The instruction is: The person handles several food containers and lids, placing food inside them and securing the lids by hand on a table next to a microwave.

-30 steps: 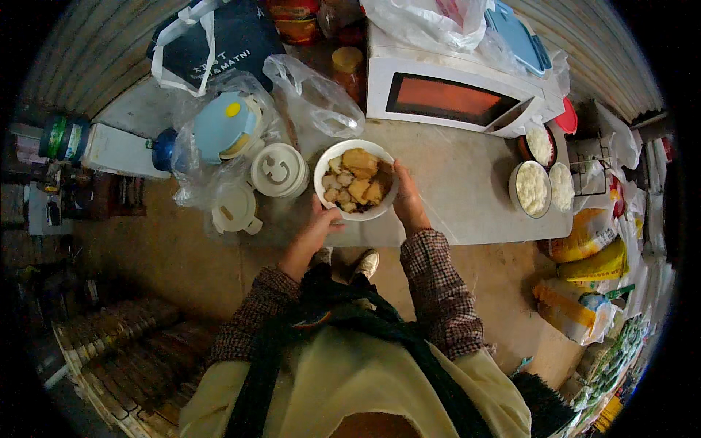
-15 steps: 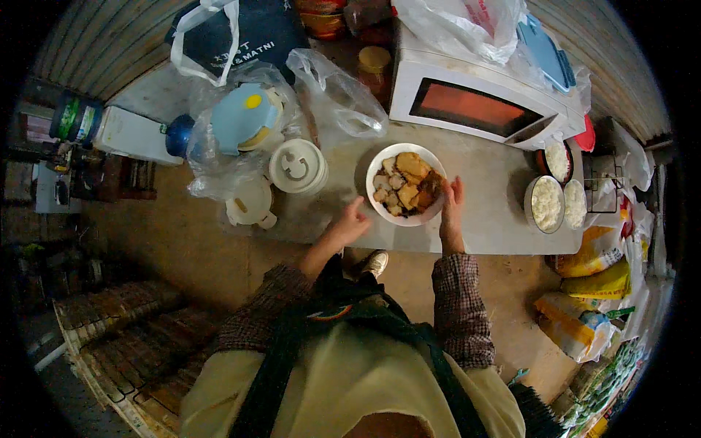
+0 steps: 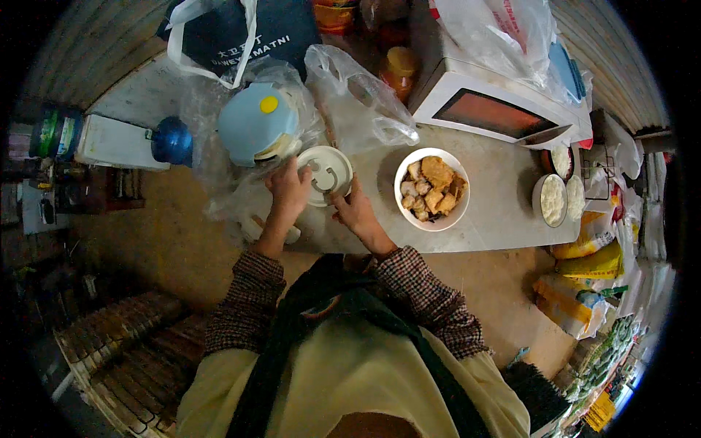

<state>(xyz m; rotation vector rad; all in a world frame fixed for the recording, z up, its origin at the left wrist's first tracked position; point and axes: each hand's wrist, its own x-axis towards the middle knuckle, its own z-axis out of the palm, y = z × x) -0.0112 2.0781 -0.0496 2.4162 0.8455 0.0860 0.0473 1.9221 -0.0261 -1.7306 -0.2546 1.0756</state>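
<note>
Both hands are on a round whitish lidded container (image 3: pixel 321 174) that stands on the table. My left hand (image 3: pixel 289 191) grips its left rim, with the fingers partly hidden. At its right edge, my right hand (image 3: pixel 355 210) has its thumb near the lid and its fingers round the side. To the right stands a white bowl (image 3: pixel 432 225) of fried pieces and pale chunks (image 3: pixel 434 188), apart from both hands. A loose whitish lid (image 3: pixel 255 228) lies by my left wrist, partly covered by it. Beyond my left hand sits a larger container with a light blue lid (image 3: pixel 257 123), among clear plastic.
A white microwave (image 3: pixel 496 109) stands at the back right with plastic bags on top. Bowls of white food (image 3: pixel 553 198) are near the table's right end. A clear plastic bag (image 3: pixel 358 98) and a dark tote bag (image 3: pixel 248 44) lie at the back. Sacks (image 3: pixel 573 303) stand on the floor at right.
My right hand has left the bowl of food and moved left to the whitish container. My left hand has moved up and left onto the same container. The view has shifted slightly.
</note>
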